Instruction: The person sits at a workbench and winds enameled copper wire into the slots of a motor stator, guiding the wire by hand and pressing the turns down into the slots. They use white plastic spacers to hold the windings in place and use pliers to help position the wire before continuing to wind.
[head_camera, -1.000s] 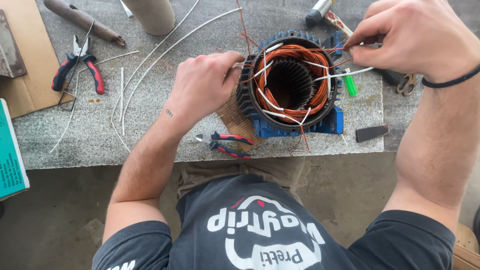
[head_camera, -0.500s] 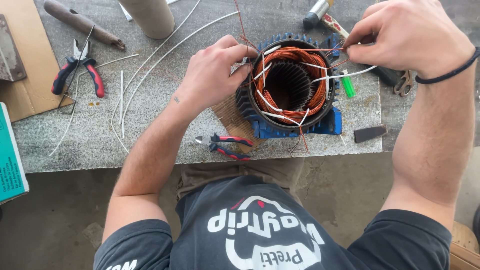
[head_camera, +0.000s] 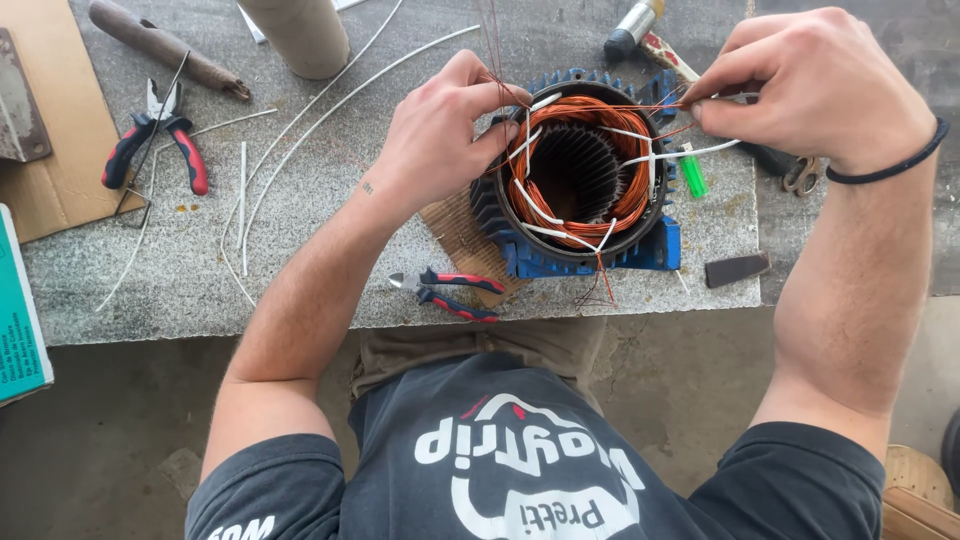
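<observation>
- The left hand (head_camera: 435, 140) is resting on the near-left rim of the motor stator (head_camera: 580, 180), its grip clenched on a thin reddish wire (head_camera: 497, 55) that runs up and away from the fingertips.
- The right hand (head_camera: 815, 85) is hovering over the far-right rim, its grip pinching fine copper strands (head_camera: 640, 105) stretched toward the left grip, just above the copper winding (head_camera: 600, 115).
- The stator, in a blue finned housing, is standing on the grey stone table (head_camera: 300, 250), between the two grips.
- White sleeving (head_camera: 690, 152) is leading out of the winding just below the right grip, and a green marker (head_camera: 692, 172) is lying beneath that.
- Red-handled pliers (head_camera: 450, 293) are lying below the left grip, at the table's near edge.
- Further red-handled pliers (head_camera: 155, 140) are lying well left of the left grip, beside a sheet of cardboard (head_camera: 60, 120).
</observation>
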